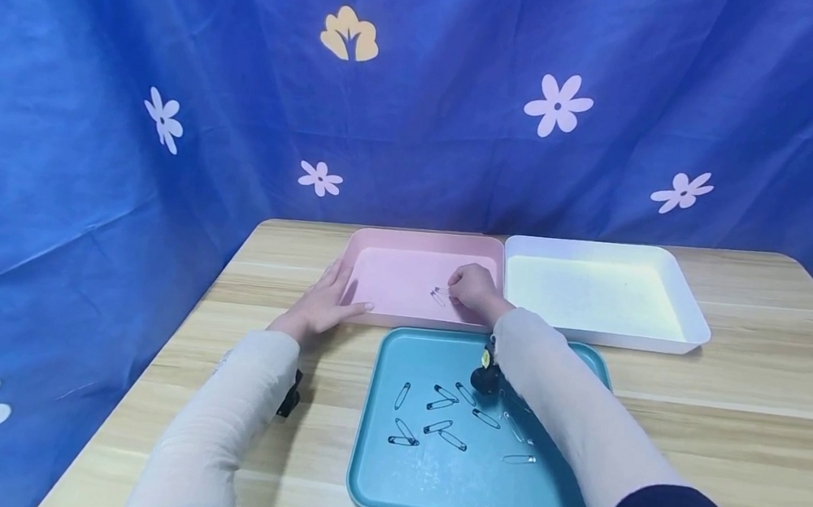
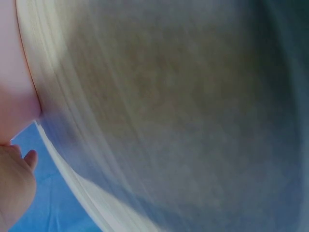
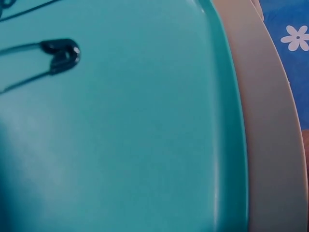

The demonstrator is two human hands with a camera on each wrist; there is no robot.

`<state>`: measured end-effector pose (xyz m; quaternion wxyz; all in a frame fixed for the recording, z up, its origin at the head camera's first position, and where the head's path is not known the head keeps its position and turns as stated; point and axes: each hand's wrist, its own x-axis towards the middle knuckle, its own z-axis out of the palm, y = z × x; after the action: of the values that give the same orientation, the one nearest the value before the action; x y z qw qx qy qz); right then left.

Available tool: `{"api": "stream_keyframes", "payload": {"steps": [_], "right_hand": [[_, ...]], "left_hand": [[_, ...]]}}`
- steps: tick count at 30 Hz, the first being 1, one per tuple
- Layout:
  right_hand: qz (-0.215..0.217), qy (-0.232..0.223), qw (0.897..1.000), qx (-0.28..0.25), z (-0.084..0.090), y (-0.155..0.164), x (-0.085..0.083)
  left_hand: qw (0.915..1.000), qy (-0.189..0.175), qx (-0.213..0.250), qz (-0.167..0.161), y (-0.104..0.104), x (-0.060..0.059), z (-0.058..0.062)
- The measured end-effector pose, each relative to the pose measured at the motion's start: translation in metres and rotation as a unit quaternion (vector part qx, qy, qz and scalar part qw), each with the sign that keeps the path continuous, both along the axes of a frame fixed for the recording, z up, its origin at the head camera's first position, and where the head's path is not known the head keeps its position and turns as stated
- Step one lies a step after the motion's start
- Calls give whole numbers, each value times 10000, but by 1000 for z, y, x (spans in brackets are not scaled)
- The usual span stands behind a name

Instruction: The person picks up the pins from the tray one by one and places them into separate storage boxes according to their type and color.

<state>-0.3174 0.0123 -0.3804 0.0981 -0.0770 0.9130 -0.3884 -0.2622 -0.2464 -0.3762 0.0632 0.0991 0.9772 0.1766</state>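
Note:
At the left edge of the pink tray [image 1: 415,320] my left hand [image 1: 319,304] rests with its fingers straight along the wall and its thumb at the front rim. My right hand [image 1: 475,287] reaches into that tray, fingers curled, and pinches one end of a safety pin [image 1: 441,290]. Another safety pin [image 1: 437,298] lies on the tray floor by the fingertips. Several dark safety pins [image 1: 485,419] lie scattered in the teal tray [image 1: 457,495] in front. Some silver pins [image 1: 519,459] lie there too, partly hidden by my right forearm.
A white tray [image 1: 687,347] stands right beside the pink one. All three trays sit on a wooden table [image 1: 754,385], with a blue flowered cloth [image 1: 426,125] hanging behind and at the left. My right sleeve crosses above the teal tray.

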Motion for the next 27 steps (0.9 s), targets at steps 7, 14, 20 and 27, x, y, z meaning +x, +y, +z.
{"api": "stream_keyframes", "payload": {"steps": [7, 14, 20, 27], "right_hand": [[100, -9, 9999, 9, 8, 6, 3], [274, 264, 9992, -114, 15, 13, 8], [403, -91, 9982, -435, 17, 22, 13], [236, -604, 9927, -1020, 24, 34, 27]], "left_hand": [[10000, -42, -74, -45, 2, -1, 2], [10000, -57, -51, -34, 2, 1, 3], [10000, -74, 16, -23, 1, 2, 3], [10000, -74, -17, -40, 1, 1, 4]]}}
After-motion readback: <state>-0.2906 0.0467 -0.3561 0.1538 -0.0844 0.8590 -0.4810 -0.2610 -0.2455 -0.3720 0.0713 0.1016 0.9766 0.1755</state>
